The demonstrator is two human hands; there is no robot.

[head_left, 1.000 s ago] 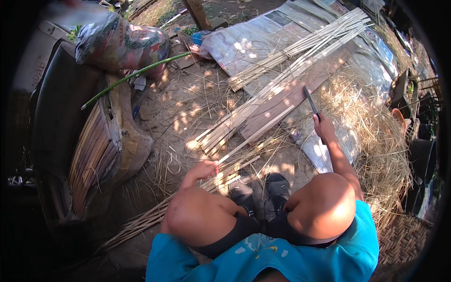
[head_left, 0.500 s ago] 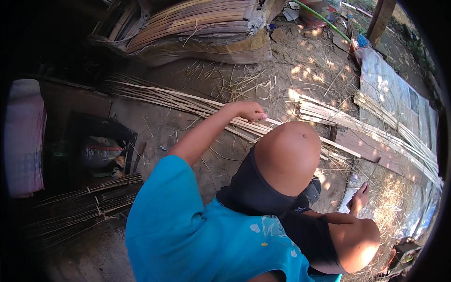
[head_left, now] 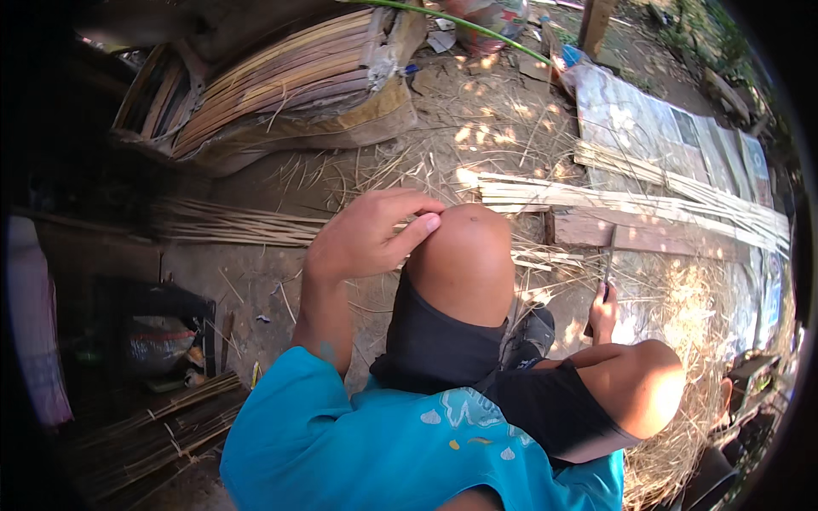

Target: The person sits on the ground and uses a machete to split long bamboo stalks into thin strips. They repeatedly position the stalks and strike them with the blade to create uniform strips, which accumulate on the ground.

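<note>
My left hand (head_left: 362, 234) is raised in front of my bent knee (head_left: 469, 247), thumb and forefinger pressed together. Whatever they may pinch is too thin or hidden to make out. Low beside my other leg, my right hand (head_left: 603, 313) grips a knife (head_left: 611, 254) by its dark handle, blade pointing away from me. The blade crosses the near edge of a wooden plank (head_left: 656, 237). Pale split strips (head_left: 588, 198) lie along the far side of that plank. More long strips (head_left: 239, 226) lie on the ground behind my left hand.
A worn fabric-sided holder of wooden slats (head_left: 290, 68) stands at the far left. Thin shavings (head_left: 358, 166) litter the ground. A plastic sheet (head_left: 656, 128) lies at right, near a straw heap (head_left: 682, 434). Tied stick bundles (head_left: 162, 426) and a dark frame (head_left: 183, 298) are at left.
My left hand has come up and nearer, away from the strip it was pinching over the ground. My right hand still holds the knife. The whole view has shifted.
</note>
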